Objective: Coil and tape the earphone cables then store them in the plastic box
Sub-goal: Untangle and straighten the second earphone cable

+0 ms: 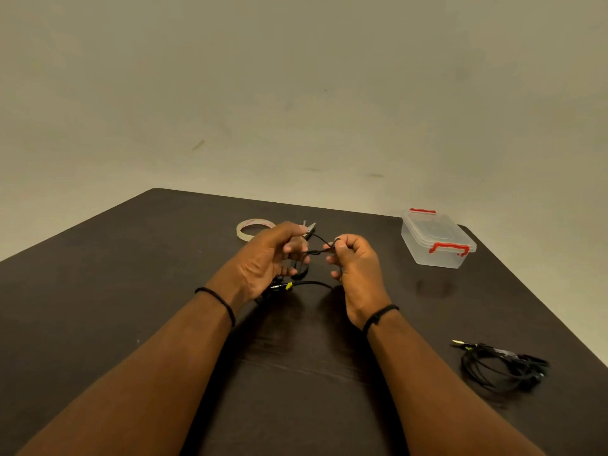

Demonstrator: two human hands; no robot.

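Observation:
Above the middle of the dark table (131,291), both my hands hold one black earphone cable (316,252). My left hand (268,258) grips a bunch of its loops, and my right hand (353,258) pinches a strand that runs across to the left hand. More of this cable, with a yellow tag and a plug, hangs below the hands onto the table. A second black earphone cable (503,365) lies in a loose bundle at the right front. The clear plastic box (437,241) with red latches stands at the back right, its lid on.
A roll of clear tape (253,229) lies flat behind my left hand. Metal scissors (310,227) lie just beyond my fingers, mostly hidden. The table's far edge meets a plain wall, and its right edge runs close past the box and the bundle.

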